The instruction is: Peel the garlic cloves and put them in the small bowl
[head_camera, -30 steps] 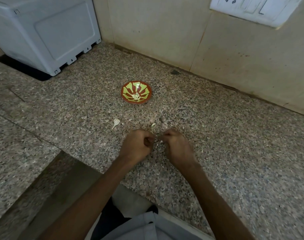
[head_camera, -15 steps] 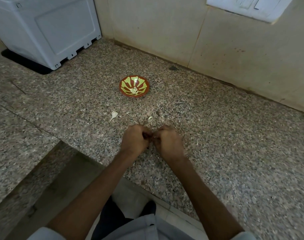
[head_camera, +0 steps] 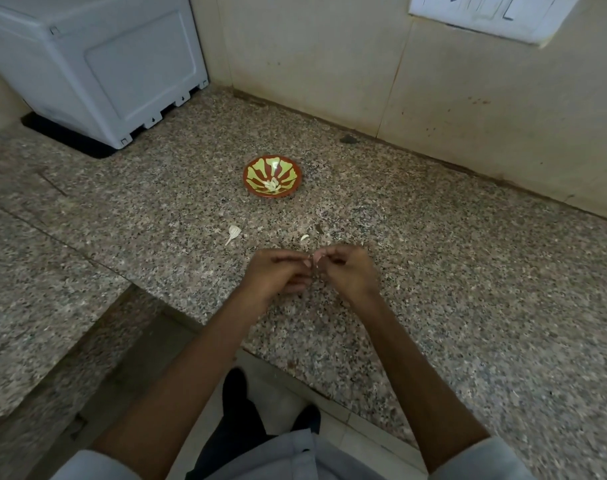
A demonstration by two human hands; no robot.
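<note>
Granite counter (head_camera: 468,278), one bowl (head_camera: 257,172), left hand (head_camera: 277,276) and right hand (head_camera: 348,271) pinching one clove (head_camera: 316,260)

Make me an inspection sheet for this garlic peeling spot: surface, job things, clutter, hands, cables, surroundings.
Surface: speckled granite counter, with fine bits scattered near the hands.
Job's things: bowl stands upright mid-counter with peeled cloves inside. A small pale clove sits between the fingertips; how far it is peeled cannot be told.
Clutter: skin scrap left of the hands, smaller scrap just beyond them, dark speck by the wall.
Hands: left hand and right hand meet at the fingertips and pinch the clove, on the near side of the bowl.
Cables: nothing seen.
Surroundings: white appliance back left; switch plate on the tiled wall.
</note>
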